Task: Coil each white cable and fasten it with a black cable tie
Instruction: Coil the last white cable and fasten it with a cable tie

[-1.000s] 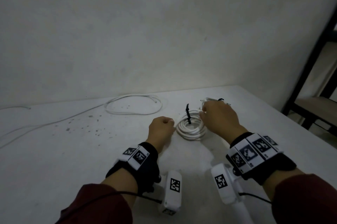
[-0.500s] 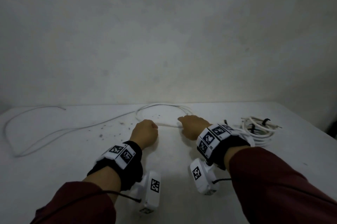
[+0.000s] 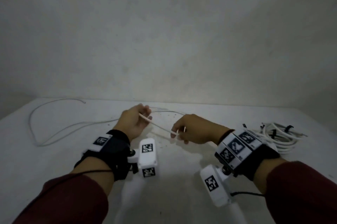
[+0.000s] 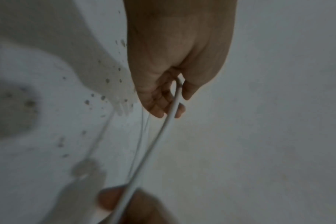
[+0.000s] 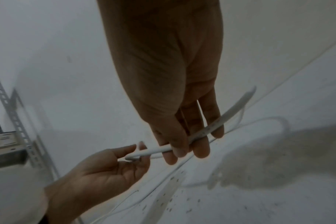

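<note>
A long loose white cable [image 3: 73, 125] snakes over the white table [image 3: 54, 160] to the left, its far end [image 3: 84, 102] near the wall. My left hand [image 3: 145, 116] grips a bend of this cable [image 4: 171, 113] between thumb and fingers. My right hand [image 3: 176, 132] pinches the same cable [image 5: 201, 133] a short way along. The stretch between the hands [image 3: 158, 125] hangs just above the table. In the right wrist view my left hand [image 5: 136, 153] lies palm up. Coiled white cables [image 3: 279, 138] with black ties [image 3: 289, 128] lie behind my right wrist.
A plain wall [image 3: 164, 41] rises straight behind the table's far edge. Dark specks [image 4: 105, 80] mark the tabletop under the hands. A perforated metal shelf frame [image 5: 10, 113] stands off to the left in the right wrist view.
Both hands left the tied coil and moved left to the loose cable. They have lifted a stretch of it off the table; the left hand has turned palm up.
</note>
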